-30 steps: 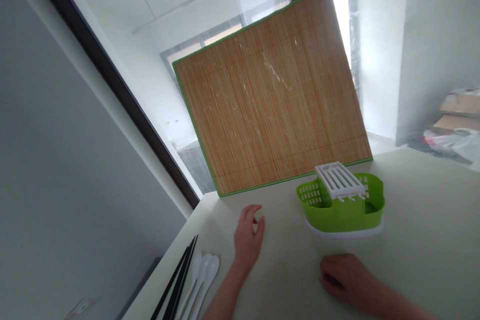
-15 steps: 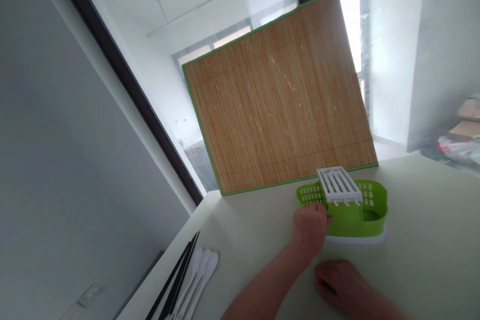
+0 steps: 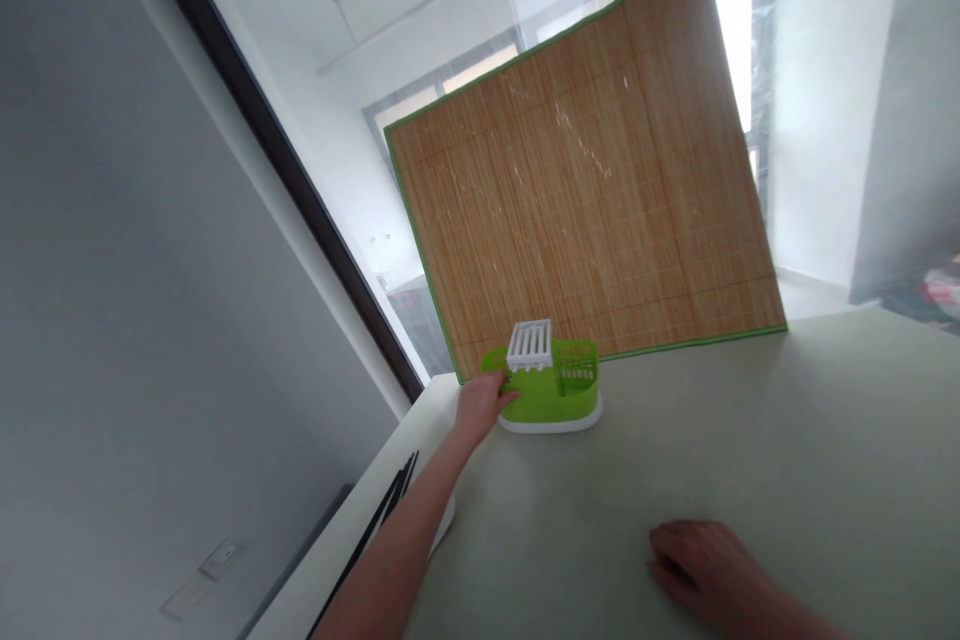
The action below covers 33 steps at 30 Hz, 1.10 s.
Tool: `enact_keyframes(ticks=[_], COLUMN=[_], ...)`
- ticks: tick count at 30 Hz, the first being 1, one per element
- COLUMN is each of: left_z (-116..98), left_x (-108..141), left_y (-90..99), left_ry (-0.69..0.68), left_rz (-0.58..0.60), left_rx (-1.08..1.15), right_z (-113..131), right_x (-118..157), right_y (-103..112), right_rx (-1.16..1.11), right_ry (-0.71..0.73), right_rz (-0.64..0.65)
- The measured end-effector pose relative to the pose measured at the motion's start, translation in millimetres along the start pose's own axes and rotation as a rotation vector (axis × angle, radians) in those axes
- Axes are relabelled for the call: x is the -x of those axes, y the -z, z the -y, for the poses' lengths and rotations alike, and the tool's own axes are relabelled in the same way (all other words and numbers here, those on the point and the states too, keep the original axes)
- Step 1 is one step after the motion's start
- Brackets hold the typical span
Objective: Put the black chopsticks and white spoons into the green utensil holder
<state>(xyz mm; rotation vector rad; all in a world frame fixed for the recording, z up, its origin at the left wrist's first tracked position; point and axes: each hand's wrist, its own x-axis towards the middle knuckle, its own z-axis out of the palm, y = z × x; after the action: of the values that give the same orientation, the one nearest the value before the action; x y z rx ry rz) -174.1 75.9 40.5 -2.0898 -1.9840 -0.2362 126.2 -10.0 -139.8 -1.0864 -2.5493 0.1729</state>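
Observation:
A green basket (image 3: pixel 551 397) with a white base stands near the table's back edge, in front of the bamboo mat. Its white slatted rack (image 3: pixel 530 343) sits on top, with small hooks along the front. My left hand (image 3: pixel 482 404) grips the basket's left end, thumb at the front and fingers over the rim. My right hand (image 3: pixel 694 560) rests on the table at the lower right, its fingers curled; whether anything is inside them is hidden.
Black chopsticks (image 3: pixel 382 510) lie at the table's left edge, and a white spoon (image 3: pixel 444 524) is mostly hidden by my left forearm. The upright bamboo mat (image 3: pixel 585 180) leans at the back before a glass pane. A grey wall (image 3: pixel 150 270) rises on the left.
The basket, with my left hand on it, has moved left and farther back along the table. My left forearm now covers most of the spoons. My right hand has barely moved.

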Motion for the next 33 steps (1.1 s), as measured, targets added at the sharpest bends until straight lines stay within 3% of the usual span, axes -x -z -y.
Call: enact_keyframes(ticks=[3, 6, 12, 17, 22, 27, 30, 33], left_z=[45.6, 77.6, 102.8, 100.9, 74.2, 38.3, 34.0, 43.6], left_x=[-2.8, 0.1, 14.0, 21.8, 30.2, 27.1, 19.3, 12.8], left_y=[-0.7, -1.7, -9.5, -13.9, -29.2, -65.8, -79.4, -82.9], left_ry=[0.113, 0.200, 0.316, 0.404, 0.405, 0.078, 0.067, 0.112], left_rz=[0.017, 0.033, -0.012, -0.136, -0.290, -0.170, -0.124, -0.094], left_rx=[-0.027, -0.026, 0.021, 0.017, -0.027, -0.105, -0.122, -0.154], right_z=[-1.6, -3.3, -6.2, -8.9, -8.0, -6.9, -8.2, -9.5], right_x=[-0.1, 0.1, 1.3, 2.2, 3.0, 2.4, 2.0, 2.3], right_y=[-4.4, -8.7, -12.5, -15.6, -13.7, -8.9, -10.3, -13.8], right_rx=[0.007, 0.010, 0.020, 0.000, -0.010, -0.009, 0.011, 0.034], right_ry=[0.006, 0.014, 0.015, 0.014, 0.008, 0.013, 0.026, 0.032], right_rz=[-0.012, -0.042, -0.049, -0.054, -0.052, -0.032, -0.045, -0.052])
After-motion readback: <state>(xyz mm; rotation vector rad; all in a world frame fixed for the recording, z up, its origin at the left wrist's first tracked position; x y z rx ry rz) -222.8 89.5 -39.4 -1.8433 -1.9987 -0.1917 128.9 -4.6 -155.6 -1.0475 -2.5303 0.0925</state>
